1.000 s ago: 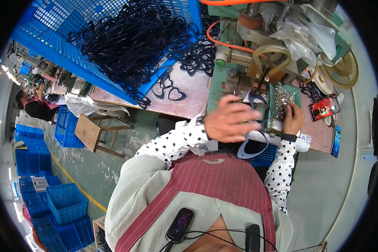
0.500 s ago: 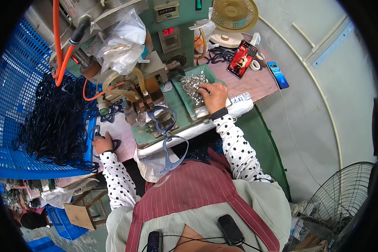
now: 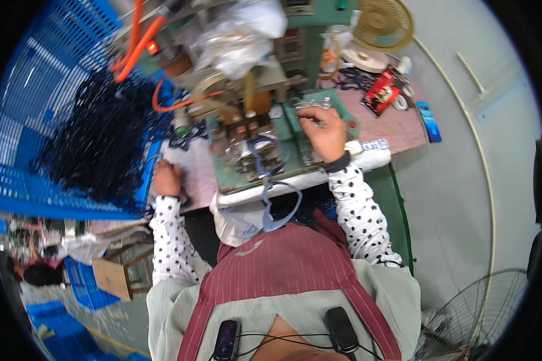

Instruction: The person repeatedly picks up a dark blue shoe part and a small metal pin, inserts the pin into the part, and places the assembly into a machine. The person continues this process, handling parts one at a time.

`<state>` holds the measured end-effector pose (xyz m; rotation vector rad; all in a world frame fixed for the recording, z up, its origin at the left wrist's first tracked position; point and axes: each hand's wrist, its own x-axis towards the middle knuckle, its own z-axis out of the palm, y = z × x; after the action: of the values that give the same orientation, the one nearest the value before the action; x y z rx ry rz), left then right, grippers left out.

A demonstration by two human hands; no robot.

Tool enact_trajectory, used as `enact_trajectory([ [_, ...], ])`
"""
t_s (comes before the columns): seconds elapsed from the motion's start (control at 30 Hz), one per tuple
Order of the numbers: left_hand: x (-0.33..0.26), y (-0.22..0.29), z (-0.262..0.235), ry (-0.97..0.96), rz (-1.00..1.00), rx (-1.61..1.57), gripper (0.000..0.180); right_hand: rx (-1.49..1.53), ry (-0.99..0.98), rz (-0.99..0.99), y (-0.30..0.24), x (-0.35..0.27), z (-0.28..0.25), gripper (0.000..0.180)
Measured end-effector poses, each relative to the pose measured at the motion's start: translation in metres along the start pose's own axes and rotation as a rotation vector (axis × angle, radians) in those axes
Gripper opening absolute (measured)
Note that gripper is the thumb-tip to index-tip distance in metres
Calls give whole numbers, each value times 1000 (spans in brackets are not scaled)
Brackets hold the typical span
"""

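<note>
My right hand is over a green tray of small shiny metal pieces. Its thumb and fingers are drawn together; what they pinch, if anything, is too small to name. My left hand is closed at the rim of the blue crate, blurred, its fingertips mostly hidden. Dark navy looped pieces lie tangled in that crate. Between my hands, a blue-grey piece with two joined rings hangs at the front of a green machine, its lower ring over the bench edge.
The blue mesh crate stands at the left. A clear plastic bag and orange hoses hang above the machine. Two phones, a tape roll and a small fan are on the right. A wire-caged fan is at lower right.
The whole view has swung, shifting the bench to the right in the picture. My right hand has moved further over the metal pieces. My left hand has shifted slightly along the crate's rim.
</note>
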<state>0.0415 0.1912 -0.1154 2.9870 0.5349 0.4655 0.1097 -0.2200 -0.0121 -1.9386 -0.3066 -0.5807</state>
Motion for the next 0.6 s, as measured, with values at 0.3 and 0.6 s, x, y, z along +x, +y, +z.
enact_trajectory([
  [0.3, -46, 19, 24, 277, 173, -165, 34, 277, -241, 77, -63, -8, 17, 28],
  [0.6, -37, 17, -6, 136, 345, -300, 20, 319, -273, 177, -83, 1, 33, 39],
])
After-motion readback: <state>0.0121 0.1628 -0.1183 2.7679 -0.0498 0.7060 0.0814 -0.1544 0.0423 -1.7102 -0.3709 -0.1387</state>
